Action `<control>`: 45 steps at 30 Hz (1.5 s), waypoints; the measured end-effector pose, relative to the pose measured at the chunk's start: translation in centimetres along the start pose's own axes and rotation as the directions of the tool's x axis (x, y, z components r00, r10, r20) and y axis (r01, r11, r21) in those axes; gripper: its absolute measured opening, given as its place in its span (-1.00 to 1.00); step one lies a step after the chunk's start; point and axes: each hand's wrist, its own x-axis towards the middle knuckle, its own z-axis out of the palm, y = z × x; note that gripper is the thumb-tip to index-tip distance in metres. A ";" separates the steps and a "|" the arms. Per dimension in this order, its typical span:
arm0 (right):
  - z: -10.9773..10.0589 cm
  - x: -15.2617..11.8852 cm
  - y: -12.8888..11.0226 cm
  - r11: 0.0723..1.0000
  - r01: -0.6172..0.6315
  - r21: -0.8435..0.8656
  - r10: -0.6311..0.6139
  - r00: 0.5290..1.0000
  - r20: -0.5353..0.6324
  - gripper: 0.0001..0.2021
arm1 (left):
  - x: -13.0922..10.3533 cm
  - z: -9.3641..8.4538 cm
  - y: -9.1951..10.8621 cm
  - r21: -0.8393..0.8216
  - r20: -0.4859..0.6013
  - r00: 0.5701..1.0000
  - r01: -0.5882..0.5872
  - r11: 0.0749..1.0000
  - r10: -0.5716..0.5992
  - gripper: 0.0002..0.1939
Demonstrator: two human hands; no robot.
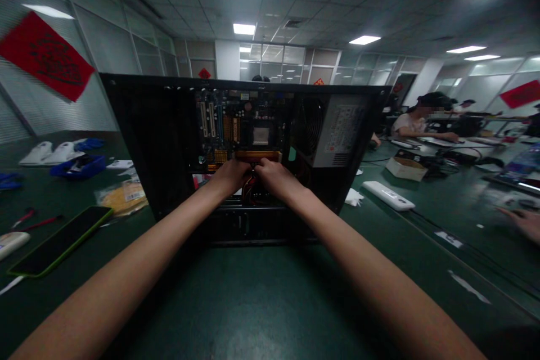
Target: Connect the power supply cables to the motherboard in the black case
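Observation:
An open black computer case [147, 140] stands on the green table in front of me. Inside it are a motherboard [217, 143], a square metal-topped processor [260, 135] and a power supply [340, 129] at the right. My left hand [234, 175] and my right hand [275, 176] are side by side at the board's lower edge, just below the orange-yellow memory slots [258, 156]. Both are closed, fingertips pinched close together; what they grip is hidden. Thin coloured wires [250, 187] hang between and below them.
To the left lie a phone with a green edge [61, 242], a clear packet [126, 198], a blue tray [78, 167] and white gloves [50, 153]. On the right are a white power strip [388, 196], cables and a small box [405, 167]. Another person [422, 121] sits farther back.

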 end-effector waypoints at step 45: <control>0.2 -0.7 0.2 0.904 0.013 0.427 0.109 0.960 -0.259 -0.77 | -3.1 -1.7 1.7 -0.413 0.094 0.982 -0.108 0.904 0.161 -0.70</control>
